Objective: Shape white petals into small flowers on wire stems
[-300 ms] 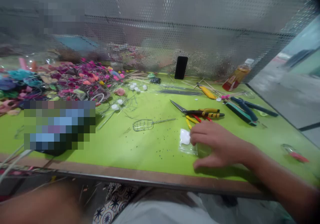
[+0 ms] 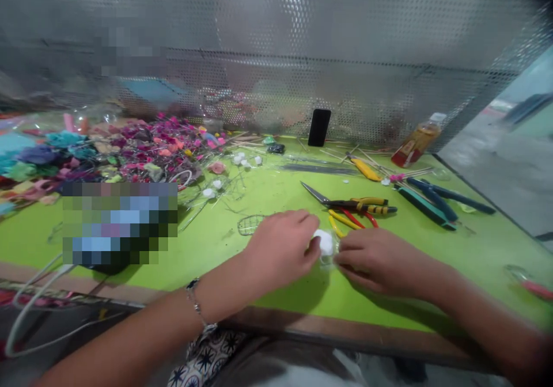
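Glare streaks the perforated metal screen (image 2: 298,7), soft shadows lie under the left hand (image 2: 280,249) and right hand (image 2: 384,260), edges blur

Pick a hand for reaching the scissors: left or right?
Right, probably: the right hand sits closer to the scissors; the left hand is further off, across the clear plastic bag.

The left hand (image 2: 280,249) at nine o'clock and right hand (image 2: 380,260) at three o'clock pinch a small white fluffy ball (image 2: 324,242) in a clear plastic bag (image 2: 328,263) on a lime-green worktable (image 2: 268,300), yellow-handled steel scissors (image 2: 345,204) at one o'clock.
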The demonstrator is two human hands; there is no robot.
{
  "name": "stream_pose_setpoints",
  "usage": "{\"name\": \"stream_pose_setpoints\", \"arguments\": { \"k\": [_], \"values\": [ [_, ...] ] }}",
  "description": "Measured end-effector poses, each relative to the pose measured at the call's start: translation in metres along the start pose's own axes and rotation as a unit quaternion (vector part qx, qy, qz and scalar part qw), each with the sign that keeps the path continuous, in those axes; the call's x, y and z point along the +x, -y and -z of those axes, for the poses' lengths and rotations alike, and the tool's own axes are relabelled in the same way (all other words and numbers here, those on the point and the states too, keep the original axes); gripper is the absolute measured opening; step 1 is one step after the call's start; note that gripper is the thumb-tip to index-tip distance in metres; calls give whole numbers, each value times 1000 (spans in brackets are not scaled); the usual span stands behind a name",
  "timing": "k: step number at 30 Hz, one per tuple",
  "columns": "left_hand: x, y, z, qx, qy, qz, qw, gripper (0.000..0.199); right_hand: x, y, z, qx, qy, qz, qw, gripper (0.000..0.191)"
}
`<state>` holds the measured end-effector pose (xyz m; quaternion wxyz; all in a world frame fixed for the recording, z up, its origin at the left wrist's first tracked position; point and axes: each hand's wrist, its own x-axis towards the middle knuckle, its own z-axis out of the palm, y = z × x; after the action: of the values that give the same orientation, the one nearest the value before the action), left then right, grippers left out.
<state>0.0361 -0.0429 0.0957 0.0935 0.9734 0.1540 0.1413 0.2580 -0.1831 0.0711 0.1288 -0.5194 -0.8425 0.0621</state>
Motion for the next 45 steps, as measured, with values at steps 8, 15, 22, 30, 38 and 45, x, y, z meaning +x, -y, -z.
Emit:
{"name": "stream_pose_setpoints", "arguments": {
  "k": [8, 15, 22, 30, 38, 45],
  "values": [
    [23, 2, -48, -144, -139, -34, 979, 64, 7, -17, -3, 301, -176, -279, 895, 17],
    [17, -1, -57, -216, -52, -6, 975, 43, 17, -10, -18, 631, -198, -314, 681, 39],
    [19, 1, -51, -273, -32, -18, 961, 41, 21, -6, -17, 495, -247, -316, 771, 36],
    [28, 15, -37, -566, 69, 108, 815, 29, 9, -19, -7, 280, -338, -207, 874, 8],
    [28, 19, -37, -589, 134, 119, 788, 20, 6, -34, -5, 184, -274, -74, 941, 8],
    [29, 23, -36, -617, 124, 88, 772, 23, 4, -30, -7, 166, -275, -118, 940, 16]
  ]
}}
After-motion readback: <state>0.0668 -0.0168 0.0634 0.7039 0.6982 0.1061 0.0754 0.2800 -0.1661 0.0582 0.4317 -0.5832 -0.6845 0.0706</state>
